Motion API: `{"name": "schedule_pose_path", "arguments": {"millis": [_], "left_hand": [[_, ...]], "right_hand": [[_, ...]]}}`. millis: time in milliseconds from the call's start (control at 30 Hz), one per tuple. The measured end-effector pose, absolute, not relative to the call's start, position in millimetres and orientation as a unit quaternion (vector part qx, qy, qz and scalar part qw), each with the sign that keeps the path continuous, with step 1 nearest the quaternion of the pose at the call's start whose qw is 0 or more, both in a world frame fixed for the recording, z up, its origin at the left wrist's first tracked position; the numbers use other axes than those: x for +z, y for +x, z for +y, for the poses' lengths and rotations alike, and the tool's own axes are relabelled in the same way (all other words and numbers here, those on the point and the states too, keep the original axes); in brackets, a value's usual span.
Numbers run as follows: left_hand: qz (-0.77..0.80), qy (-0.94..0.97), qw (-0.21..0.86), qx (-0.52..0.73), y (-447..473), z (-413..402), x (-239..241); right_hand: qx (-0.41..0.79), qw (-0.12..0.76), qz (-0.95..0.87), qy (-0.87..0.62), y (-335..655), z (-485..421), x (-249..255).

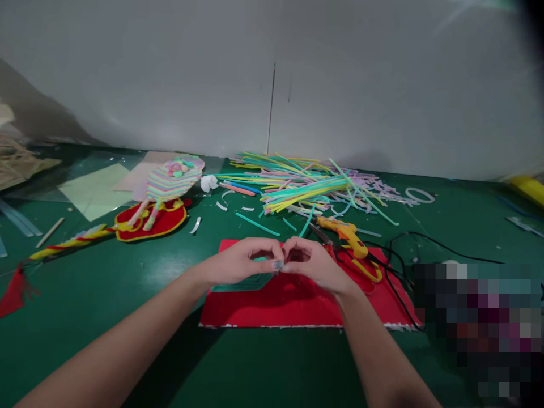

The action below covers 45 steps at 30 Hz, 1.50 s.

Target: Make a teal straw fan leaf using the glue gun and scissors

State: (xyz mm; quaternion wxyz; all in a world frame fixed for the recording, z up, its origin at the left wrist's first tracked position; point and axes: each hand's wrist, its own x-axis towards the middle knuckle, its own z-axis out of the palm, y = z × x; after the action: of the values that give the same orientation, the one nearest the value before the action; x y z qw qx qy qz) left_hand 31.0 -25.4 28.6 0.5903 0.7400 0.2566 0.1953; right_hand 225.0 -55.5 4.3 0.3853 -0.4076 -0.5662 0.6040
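Over a red board (pixel 272 309), my left hand (pixel 240 262) and my right hand (pixel 317 265) meet at the fingertips. Each has thumb and fingers closed in a pinch; what lies between the tips is too small or hidden to make out. A flat teal piece (pixel 242 284) with ridged, strip-like lines sits beneath my left hand, partly covered by it. Whether my fingers grip its edge is unclear. Just right of my right hand, a yellow-orange glue gun (pixel 344 235) lies on its side, near scissors (pixel 318 233) with red and yellow handles.
Behind the board spreads a pile of pastel pipe cleaners (pixel 297 190). On the left rests a red-and-yellow fuzzy ornament (pixel 170 225) with a tassel (pixel 17 292), beside paper sheets (pixel 96 190). A black cable (pixel 450 241) curls at right. A pale wall (pixel 170 73) stands behind.
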Motion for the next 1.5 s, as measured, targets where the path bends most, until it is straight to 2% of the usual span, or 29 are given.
{"name": "schedule_pose_path", "arguments": {"millis": [100, 233, 533, 667, 767, 933, 1200, 1400, 1500], "left_hand": [[0.265, 0.713, 0.612, 0.216, 33, -26, 27], [0.337, 0.693, 0.568, 0.288, 32, -21, 28], [0.563, 0.655, 0.327, 0.384, -17, 4, 17], [0.627, 0.623, 0.262, 0.387, -45, 14, -2], [0.627, 0.634, 0.220, 0.395, -58, 17, -15], [0.618, 0.686, 0.086, 0.375, -53, 9, -17], [0.590, 0.731, 0.082, 0.334, -34, -5, -8], [0.537, 0.788, 0.208, 0.219, -10, -29, 7], [0.521, 0.806, 0.220, 0.177, 7, -39, 10]], "right_hand": [[0.617, 0.394, -0.552, -0.398, 226, -55, 3], [0.596, 0.408, -0.552, -0.415, 227, -54, 3], [0.560, 0.454, -0.524, -0.453, 226, -50, 2], [0.531, 0.525, -0.468, -0.472, 229, -46, -5], [0.502, 0.581, -0.416, -0.488, 234, -41, -10], [0.432, 0.596, -0.427, -0.525, 237, -36, -19], [0.416, 0.548, -0.475, -0.549, 234, -39, -21], [0.410, 0.550, -0.465, -0.560, 236, -38, -23], [0.404, 0.564, -0.446, -0.565, 238, -36, -26]]}}
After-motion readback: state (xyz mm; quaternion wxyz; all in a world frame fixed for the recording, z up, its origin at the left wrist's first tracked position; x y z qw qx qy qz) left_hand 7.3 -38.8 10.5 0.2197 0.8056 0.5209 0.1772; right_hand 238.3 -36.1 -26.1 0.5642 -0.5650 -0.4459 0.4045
